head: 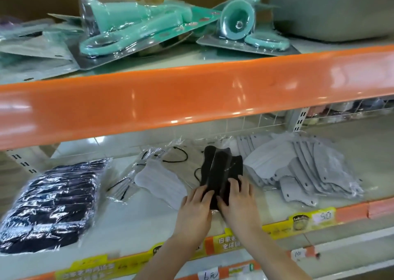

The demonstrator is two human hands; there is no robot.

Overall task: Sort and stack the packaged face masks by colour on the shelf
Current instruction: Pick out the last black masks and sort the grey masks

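On the lower shelf, both of my hands hold a small bundle of black packaged masks at its near end. My left hand grips the bundle's left side and my right hand grips its right side, fingers curled over the top. Left of the bundle lie a few white masks in clear wrap with black ear loops. A fanned pile of grey masks spreads to the right. A stack of dark navy masks in shiny wrap sits at the far left.
The orange front rail of the upper shelf hangs just above the working area. On that upper shelf lie teal blister-packed tools and a grey bin. Yellow price labels line the lower shelf's front edge.
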